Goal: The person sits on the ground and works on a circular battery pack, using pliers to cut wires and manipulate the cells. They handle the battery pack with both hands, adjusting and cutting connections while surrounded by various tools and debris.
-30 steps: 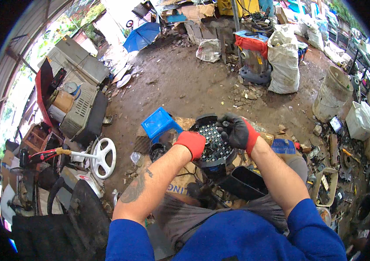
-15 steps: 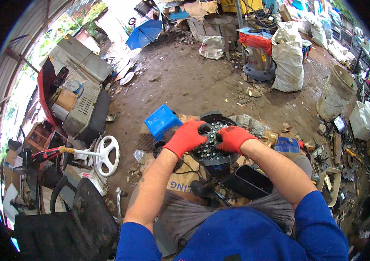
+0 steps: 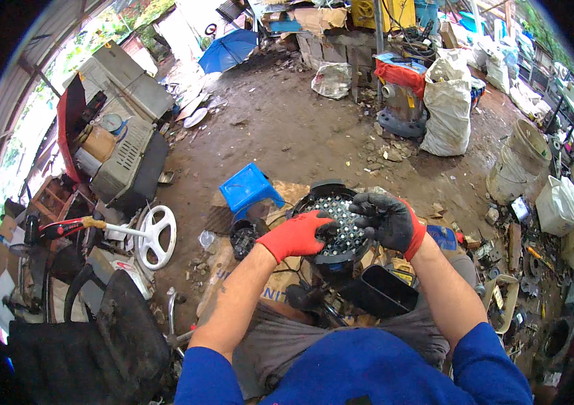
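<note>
Round black housing (image 3: 337,258) is parked just in front of the lap, packed with little pale round studs (image 3: 342,210). Its left edge is covered by the gloved left hand (image 3: 298,236), fingers curled inward, and honestly it can't be made out if anything small is pinched there. The right hand (image 3: 393,221) is held by the right edge, loosely cupped with a narrow gap; no grip on anything can be confirmed. What's changed: compared with half a second back, the right glove is rolled from red back to dark palm and shifted rightward, so more studs are left uncovered, which probably means better access to them. A black bin (image 3: 383,290) is set just below, nearer the lap, and a blue plastic stool (image 3: 249,190) is left beyond the left hand, with cardboard (image 3: 218,275) spread underneath.
</note>
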`<state>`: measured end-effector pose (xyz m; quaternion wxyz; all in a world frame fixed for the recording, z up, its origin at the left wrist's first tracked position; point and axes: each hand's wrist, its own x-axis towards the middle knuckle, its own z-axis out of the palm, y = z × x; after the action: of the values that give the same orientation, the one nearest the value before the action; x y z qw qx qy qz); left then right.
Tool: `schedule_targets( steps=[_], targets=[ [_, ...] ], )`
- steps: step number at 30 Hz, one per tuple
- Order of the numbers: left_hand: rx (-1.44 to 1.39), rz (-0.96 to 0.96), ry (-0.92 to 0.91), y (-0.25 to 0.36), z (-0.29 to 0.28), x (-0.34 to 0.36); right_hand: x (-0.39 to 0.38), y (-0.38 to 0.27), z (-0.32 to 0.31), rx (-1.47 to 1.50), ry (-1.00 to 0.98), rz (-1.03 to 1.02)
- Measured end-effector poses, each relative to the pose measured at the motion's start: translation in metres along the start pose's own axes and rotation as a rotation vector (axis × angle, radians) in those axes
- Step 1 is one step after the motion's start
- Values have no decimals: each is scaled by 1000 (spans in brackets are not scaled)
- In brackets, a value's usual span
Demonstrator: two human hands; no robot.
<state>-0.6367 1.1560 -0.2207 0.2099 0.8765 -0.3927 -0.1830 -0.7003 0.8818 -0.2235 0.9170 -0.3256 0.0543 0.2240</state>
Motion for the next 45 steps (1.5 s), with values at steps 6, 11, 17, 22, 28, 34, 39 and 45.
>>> schedule_targets(
  steps=[6, 11, 17, 22, 28, 34, 39, 45],
  targets=[
    [93, -29, -10, 18, 6, 9, 7, 0, 2, -1217, 71, -138],
    [105, -59, 51, 19, 12, 12, 10, 17, 68, -2057, 104, 59],
    [20, -83, 208, -2, 13, 20, 38, 21, 75, -2272, 1, 244],
    [-44, -71, 274, 8, 16, 14, 22, 0, 83, -1922, 54, 153],
    [-37, -84, 480, -2, 30, 10, -45, 1, -1, -416, 66, 3],
    [-157, -114, 440, 22, 12, 9, -125, 59, -38, 131, 189, 91],
    [-254, 211, 363, 103, -4, -30, -148, 80, -14, 262, 232, 164],
    [-16, 424, 93, 169, 87, -45, -136, 115, -25, 588, 203, 209]
  ],
)
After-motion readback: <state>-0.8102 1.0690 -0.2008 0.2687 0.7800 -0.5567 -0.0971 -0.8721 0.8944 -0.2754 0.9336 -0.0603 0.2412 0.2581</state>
